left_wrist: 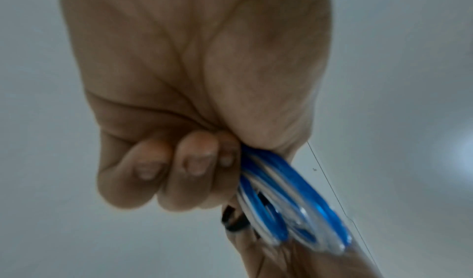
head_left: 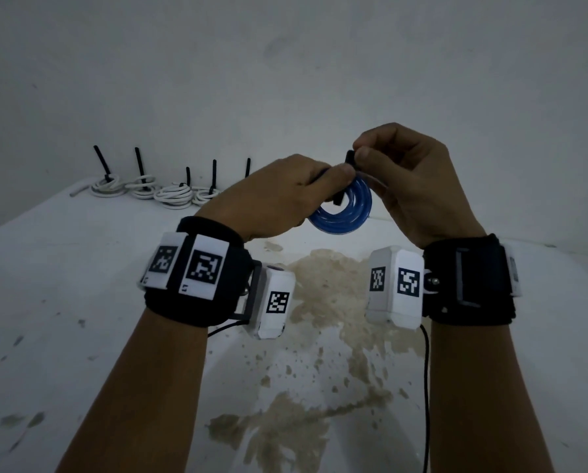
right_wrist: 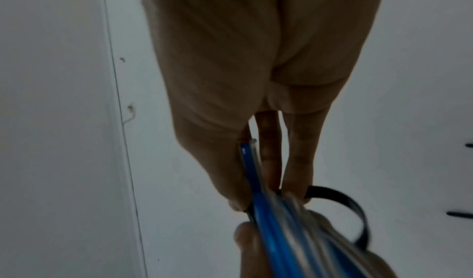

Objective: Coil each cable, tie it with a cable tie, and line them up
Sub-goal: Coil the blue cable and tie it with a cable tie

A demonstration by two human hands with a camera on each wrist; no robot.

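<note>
A coiled blue cable [head_left: 345, 211] hangs in the air between both hands, above the white table [head_left: 81, 268]. My left hand [head_left: 285, 196] grips the coil and one end of a black cable tie [head_left: 337, 199]. My right hand [head_left: 398, 165] pinches the tie's other end [head_left: 350, 156] above the coil. In the left wrist view the curled fingers [left_wrist: 194, 167] hold the blue cable [left_wrist: 294, 197], with the black tie [left_wrist: 235, 221] below. In the right wrist view the tie [right_wrist: 340, 203] loops around the blue cable [right_wrist: 271, 221], pinched by my fingertips [right_wrist: 297, 193].
Several white coiled cables [head_left: 142, 189], each bound with a black tie [head_left: 101, 162] that sticks up, lie in a row at the table's far left by the wall. A brown stain [head_left: 326, 319] spreads over the table's middle and front.
</note>
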